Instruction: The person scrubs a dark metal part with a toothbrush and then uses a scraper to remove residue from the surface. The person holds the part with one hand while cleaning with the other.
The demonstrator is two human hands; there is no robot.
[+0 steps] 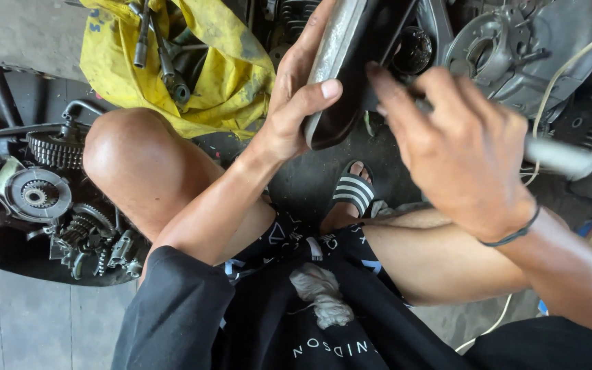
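Observation:
My left hand [294, 96] grips a long, dark metal cover [340, 65] with a silver edge, held upright in front of me, thumb pressed on its lower end. My right hand [464, 147] is closed around a grey-handled tool [562, 156] whose handle sticks out to the right. Its fingertips rest against the inner face of the cover. The tool's working end is hidden behind my fingers and blurred.
A black tray [8, 247] at the left holds gears and clutch parts [39, 195]. A yellow cloth [231, 75] with sockets and wrenches lies at the top. An engine casing [508, 51] sits top right. A white rag [320, 294] lies on my lap.

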